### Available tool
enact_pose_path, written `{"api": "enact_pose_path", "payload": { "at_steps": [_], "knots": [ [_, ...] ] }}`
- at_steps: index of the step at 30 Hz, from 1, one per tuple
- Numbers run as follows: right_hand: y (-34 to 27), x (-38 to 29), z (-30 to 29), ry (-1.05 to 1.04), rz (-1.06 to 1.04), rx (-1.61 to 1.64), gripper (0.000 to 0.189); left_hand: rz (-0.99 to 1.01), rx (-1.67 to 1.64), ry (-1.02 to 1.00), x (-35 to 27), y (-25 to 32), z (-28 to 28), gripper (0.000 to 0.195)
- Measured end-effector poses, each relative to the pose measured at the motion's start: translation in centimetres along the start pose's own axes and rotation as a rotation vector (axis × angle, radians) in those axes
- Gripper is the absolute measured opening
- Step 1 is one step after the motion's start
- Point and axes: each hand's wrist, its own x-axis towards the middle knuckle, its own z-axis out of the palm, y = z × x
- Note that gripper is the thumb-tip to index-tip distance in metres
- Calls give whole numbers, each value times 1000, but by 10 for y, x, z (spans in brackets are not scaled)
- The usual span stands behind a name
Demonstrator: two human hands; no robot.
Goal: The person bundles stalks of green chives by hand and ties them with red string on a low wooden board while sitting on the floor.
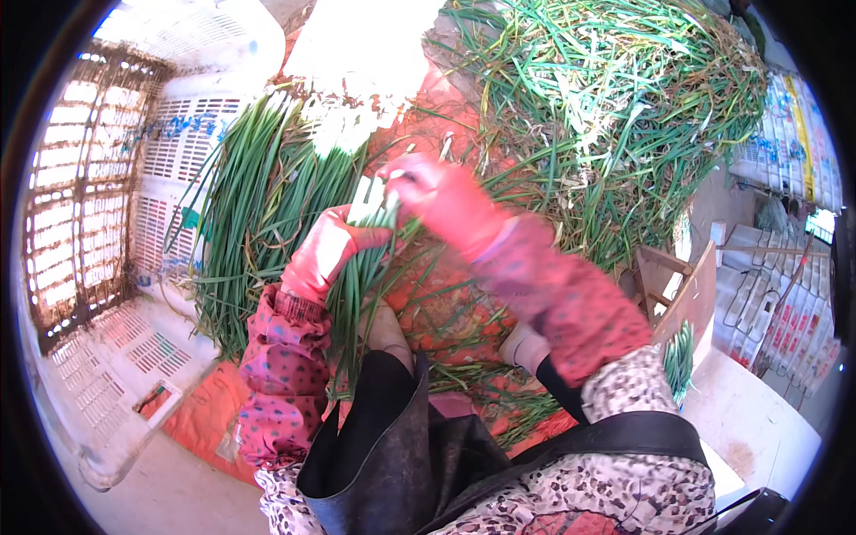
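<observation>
My left hand [334,244], in a pinkish-red glove, is closed around a small bunch of leafy green allium stalks [354,287] that look like scallions. Their white stem ends [366,200] point up and away from me, and the green leaves hang toward my lap. At those white ends is my right hand [441,194], gloved alike and blurred by motion. Its fingers are bent near the stems; whether they grip one is unclear. Just left of the bunch lies a thick pile of aligned green stalks [267,180], its far ends washed out by glare.
A large tangled heap of greens and dry leaves [622,114] covers the far right. White plastic crates [187,127] stand at left, and a wooden frame [689,287] at right. Loose leaves litter the red ground sheet [441,294]. More white crates [769,294] are stacked beyond.
</observation>
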Motion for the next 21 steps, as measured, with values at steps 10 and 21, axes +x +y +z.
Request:
{"api": "enact_pose_path", "payload": {
  "at_steps": [10, 21],
  "knots": [
    [86, -4, 34, 92, -270, -386, 30, 129, 190, 279, -21, -7, -22, 29],
    [96, 4, 74, -116, -525, -732, 11, 356, 221, 465, -59, 26, -5, 18]
  ]
}}
